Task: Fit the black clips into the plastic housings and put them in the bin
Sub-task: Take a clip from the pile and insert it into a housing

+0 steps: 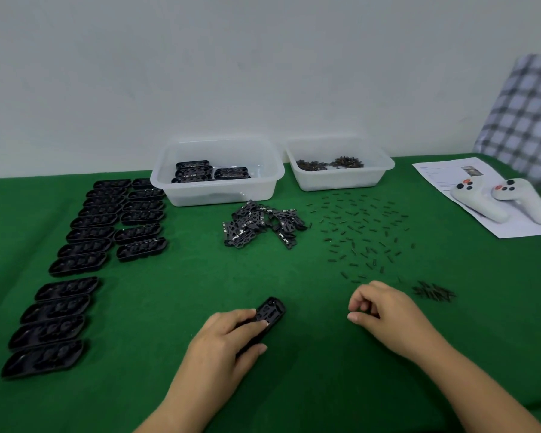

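One housing (270, 314) sits on the green table (175, 289) at lower centre of the frame, held by the left hand (228, 339); its fingers curl over the near end of the piece and its thumb lies along the side, pinning it to the cloth. Just right of it the right hand (383, 310) hovers with fingers curled toward the thumb as if pinching something small; whether a clip is in that pinch I cannot tell.

Loose black clips (361, 232) are scattered across the right centre of the frame, with a small clump (433, 292) just right of the right hand; a heap of flat black inserts (261, 225) lies at centre. Empty housings (85, 245) stand in two rows down the left side; the bin (217, 171) at upper centre holds a few finished pieces, and a second tray (339, 165) beside it holds small brownish parts.

Judging by this, the fitting step is in hand; the next move calls for bringing the right hand's pinch over the held housing, lining a clip with its slot and pressing it home while the left hand steadies the piece; many housings remain, so the job looks early.
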